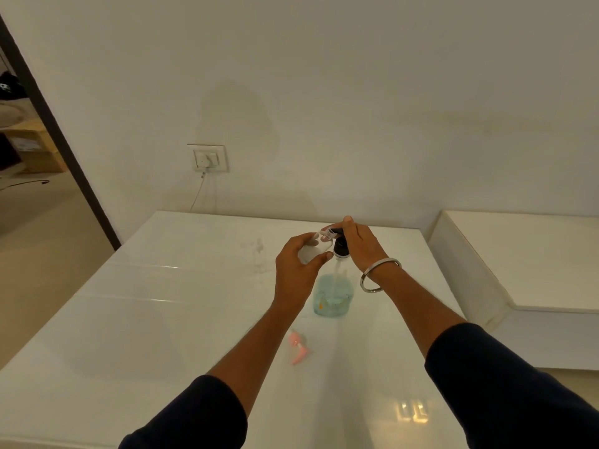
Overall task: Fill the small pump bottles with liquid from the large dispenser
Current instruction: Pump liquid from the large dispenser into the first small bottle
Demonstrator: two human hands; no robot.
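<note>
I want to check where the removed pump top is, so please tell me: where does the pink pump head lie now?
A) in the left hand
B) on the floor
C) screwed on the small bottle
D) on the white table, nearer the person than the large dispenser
D: the pink pump head lies on the white table, in front of the large dispenser, held by neither hand.
</note>
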